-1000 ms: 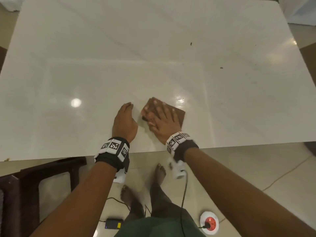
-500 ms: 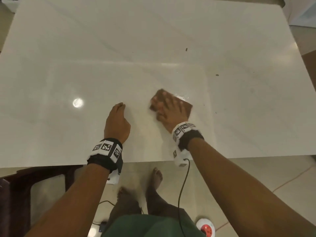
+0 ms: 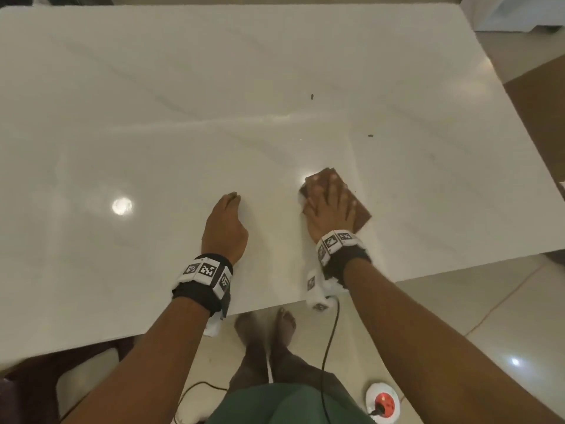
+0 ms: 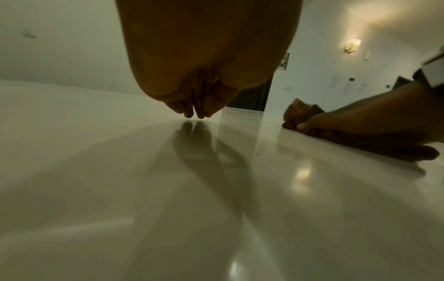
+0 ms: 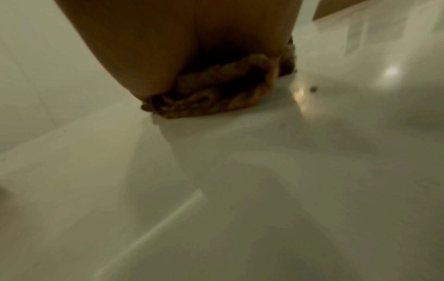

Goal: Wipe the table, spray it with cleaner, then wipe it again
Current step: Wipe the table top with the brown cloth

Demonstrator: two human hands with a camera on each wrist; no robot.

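Note:
A folded brown cloth (image 3: 361, 216) lies on the glossy white table (image 3: 153, 117), close to the near edge. My right hand (image 3: 331, 209) lies flat on the cloth with straight, spread fingers and presses it onto the top. In the right wrist view the cloth (image 5: 216, 98) bunches under the palm (image 5: 192, 47). My left hand (image 3: 224, 221) rests on the bare table to the left of the cloth and holds nothing. In the left wrist view its bent fingertips (image 4: 199, 112) touch the surface, and the cloth (image 4: 302, 110) lies to their right.
Two small dark crumbs (image 3: 312, 97) (image 3: 371, 136) lie on the table beyond the cloth. A dark wooden chair (image 3: 27, 377) stands under the near left edge. On the floor by my feet are a cable (image 3: 331, 332) and a red and white socket (image 3: 382, 402).
My right hand has slid the cloth to the right, away from my left hand. The left hand has stayed on the table.

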